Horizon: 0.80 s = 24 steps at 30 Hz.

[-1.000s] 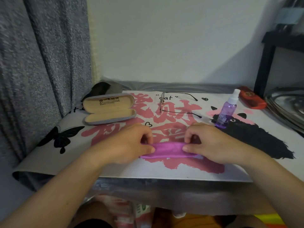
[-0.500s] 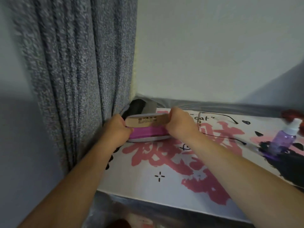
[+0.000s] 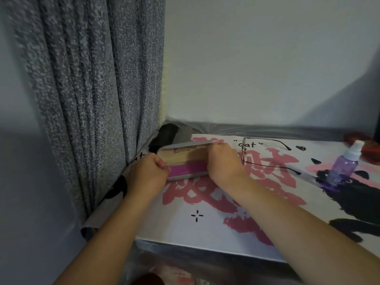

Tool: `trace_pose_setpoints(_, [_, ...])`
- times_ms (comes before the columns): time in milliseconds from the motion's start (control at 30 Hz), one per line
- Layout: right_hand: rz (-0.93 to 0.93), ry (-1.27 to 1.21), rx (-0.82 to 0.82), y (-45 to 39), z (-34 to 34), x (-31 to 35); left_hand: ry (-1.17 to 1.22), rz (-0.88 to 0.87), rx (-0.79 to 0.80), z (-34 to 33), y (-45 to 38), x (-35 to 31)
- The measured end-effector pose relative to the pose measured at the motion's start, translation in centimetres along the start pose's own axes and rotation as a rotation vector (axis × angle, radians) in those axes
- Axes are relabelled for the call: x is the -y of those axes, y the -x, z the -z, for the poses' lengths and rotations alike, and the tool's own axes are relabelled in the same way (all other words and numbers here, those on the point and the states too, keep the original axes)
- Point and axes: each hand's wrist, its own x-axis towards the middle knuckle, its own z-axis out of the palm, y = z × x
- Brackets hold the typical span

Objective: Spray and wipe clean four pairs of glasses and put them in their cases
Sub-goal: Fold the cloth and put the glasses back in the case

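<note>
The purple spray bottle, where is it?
The purple spray bottle stands at the right of the head view, on the black cat printed on the table mat, just right of the thin-framed glasses.

Grey case (image 3: pixel 186 145) w/ tan inside, purple cloth (image 3: pixel 188 168) in it, white mat (image 3: pixel 207 229) w/ pink letters & black cat, see-through purple bottle (image 3: pixel 342 168) w/ white top, thin black glasses (image 3: pixel 265 153), speckled grey curtain (image 3: pixel 92 89), red thing (image 3: pixel 368 142) at back

Right hand (image 3: pixel 223 161) covering the glasses case's (image 3: pixel 186 159) right end, red object (image 3: pixel 358 138) blurred, far right.
</note>
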Motion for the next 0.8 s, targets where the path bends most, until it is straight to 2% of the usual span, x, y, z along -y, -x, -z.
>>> trace_pose_setpoints(67, [0.022,-0.017,-0.006,0.4,0.1,0.1,-0.195,-0.101,-0.106,-0.4,0.9,0.2])
trace_pose_setpoints(100, [0.045,-0.031,-0.017,0.5,0.1,0.0,-0.208,-0.120,-0.122,-0.5,1.1,0.3])
trace_pose_setpoints(200, [0.090,-0.061,-0.113,1.3,0.8,-1.6,-0.158,-0.140,-0.098,-0.7,0.9,0.9])
trace_pose_setpoints(333, [0.007,-0.011,-0.247,2.7,2.6,-5.9,-0.082,-0.236,-0.153,-1.1,1.5,0.9])
trace_pose_setpoints(433, [-0.006,0.053,-0.298,4.0,3.6,-9.8,-0.221,-0.398,-0.277,-1.3,2.3,0.5])
trace_pose_setpoints(500, [0.016,0.116,-0.306,5.0,4.3,-11.9,-0.209,-0.578,-0.339,-1.4,3.0,-0.2])
trace_pose_setpoints(567, [0.043,0.083,-0.335,6.0,4.7,-13.2,-0.142,-0.807,-0.307,-2.0,3.8,-1.9])
trace_pose_setpoints(633, [0.013,-0.029,-0.343,6.7,4.7,-13.4,-0.146,-0.977,-0.179,-3.7,4.4,-4.7])
trace_pose_setpoints(700, [-0.061,-0.165,-0.358,7.0,4.7,-13.1,-0.222,-1.040,-0.074,-6.3,4.0,-7.6])
trace_pose_setpoints(800, [-0.091,-0.273,-0.430,7.2,5.0,-13.1,-0.380,-1.030,-0.050,-10.0,2.7,-10.6])
